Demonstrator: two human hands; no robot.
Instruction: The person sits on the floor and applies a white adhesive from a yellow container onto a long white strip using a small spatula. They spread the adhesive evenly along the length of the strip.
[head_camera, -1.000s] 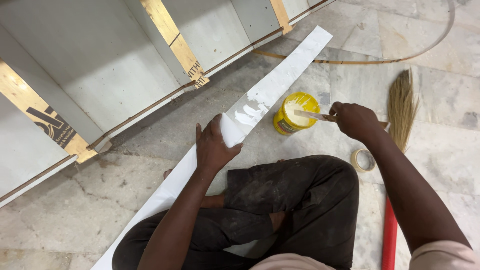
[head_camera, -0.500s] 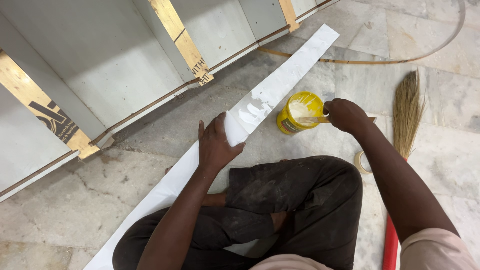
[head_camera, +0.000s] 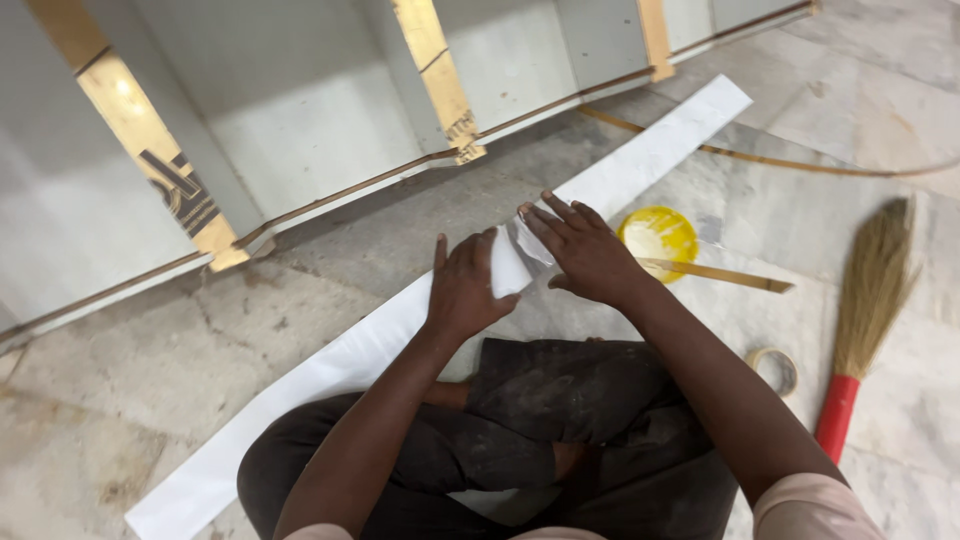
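While the person sits cross-legged on the marble floor (head_camera: 120, 400), both hands rest on a long white strip (head_camera: 330, 370) that runs diagonally from the lower left of the frame to the upper right. Left hand (head_camera: 465, 290), centre of frame: palm down, fingers spread flat on the strip, pressing it to the floor, not closed on anything. Right hand (head_camera: 585, 250), just right of the left and almost touching it: fingers splayed, fingertips on a wet, glossy patch of the strip, also flat and not gripping. The two hands lie side by side on the same stretch of strip.

Just right of the right hand stands a yellow tub (head_camera: 658, 235) holding pale paste, right beside the strip's edge. A flat wooden stick (head_camera: 715, 273) lies beside the tub, one end at its rim, the other pointing toward the right of the frame; neither hand touches it.

Right side of frame: a straw broom with a red handle (head_camera: 865, 310) lies on the floor, head toward the top. Between broom and knee, a roll of tape (head_camera: 775, 368) lies flat.

Upper half of frame: a pale grey cabinet frame (head_camera: 300, 120) with bare plywood uprights, lying along the floor behind the strip. A thin brown edging strip (head_camera: 800, 163) curves across the floor at upper right.

Dark, dusty trousers (head_camera: 540, 430) fill the lower centre.
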